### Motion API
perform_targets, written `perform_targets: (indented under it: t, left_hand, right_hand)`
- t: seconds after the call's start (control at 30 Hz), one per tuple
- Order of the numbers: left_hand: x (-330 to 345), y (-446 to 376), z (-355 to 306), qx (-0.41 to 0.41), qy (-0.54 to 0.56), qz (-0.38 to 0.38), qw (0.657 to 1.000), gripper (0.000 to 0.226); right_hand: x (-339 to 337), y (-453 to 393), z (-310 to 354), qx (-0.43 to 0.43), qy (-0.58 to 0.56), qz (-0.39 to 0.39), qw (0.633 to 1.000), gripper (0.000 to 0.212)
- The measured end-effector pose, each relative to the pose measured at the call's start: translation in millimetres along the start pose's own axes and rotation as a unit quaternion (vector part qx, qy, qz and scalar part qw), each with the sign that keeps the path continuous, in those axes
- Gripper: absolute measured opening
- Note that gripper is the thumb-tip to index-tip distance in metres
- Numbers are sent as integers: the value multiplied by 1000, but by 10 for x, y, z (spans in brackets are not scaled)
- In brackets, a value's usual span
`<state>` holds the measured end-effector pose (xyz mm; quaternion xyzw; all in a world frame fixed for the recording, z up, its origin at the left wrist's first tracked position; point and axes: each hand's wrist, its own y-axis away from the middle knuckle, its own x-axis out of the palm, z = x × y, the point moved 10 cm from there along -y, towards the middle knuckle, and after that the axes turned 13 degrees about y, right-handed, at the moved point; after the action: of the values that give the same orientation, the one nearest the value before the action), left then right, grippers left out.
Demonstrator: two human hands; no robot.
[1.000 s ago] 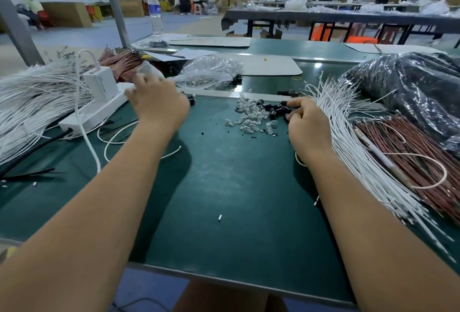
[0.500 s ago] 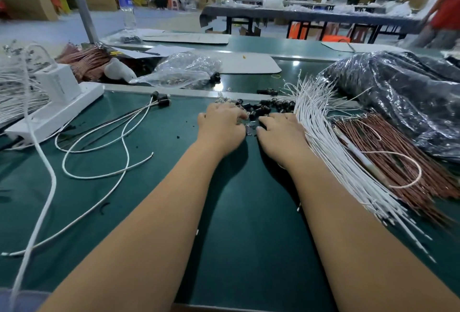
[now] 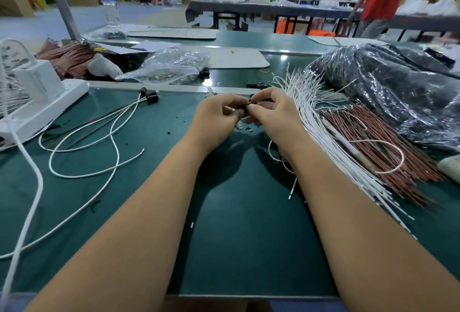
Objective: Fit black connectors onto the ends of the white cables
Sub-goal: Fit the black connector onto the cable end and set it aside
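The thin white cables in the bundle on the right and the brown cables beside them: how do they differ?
The bundle of thin white cables lies nearer the right hand and fans out at its far end; the bundle of brown cables lies farther right, straighter and tighter. The white bundle reaches farther up the green table than the brown one, and a pale loop of cord lies across the brown one only. Both run diagonally, side by side.

Both forearms stretched forward; left hand [image 3: 216,118] and right hand [image 3: 275,117] meet, fingers [image 3: 254,108] curled, tips pinched together.
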<state>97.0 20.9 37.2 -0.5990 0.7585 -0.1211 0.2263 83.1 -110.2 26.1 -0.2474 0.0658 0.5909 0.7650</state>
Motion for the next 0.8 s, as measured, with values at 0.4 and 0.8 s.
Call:
perform_targets:
  t: [0.4, 0.8]
  left_hand:
    - [-379, -35, 81, 9, -80, -105, 991, 17]
    - [-153, -9, 78, -4, -144, -31, 989, 16]
  right_hand:
    - [-489, 36, 162, -13, 503, -155, 850, 26]
    - [-803, 20, -96, 94, 550, -130, 820, 33]
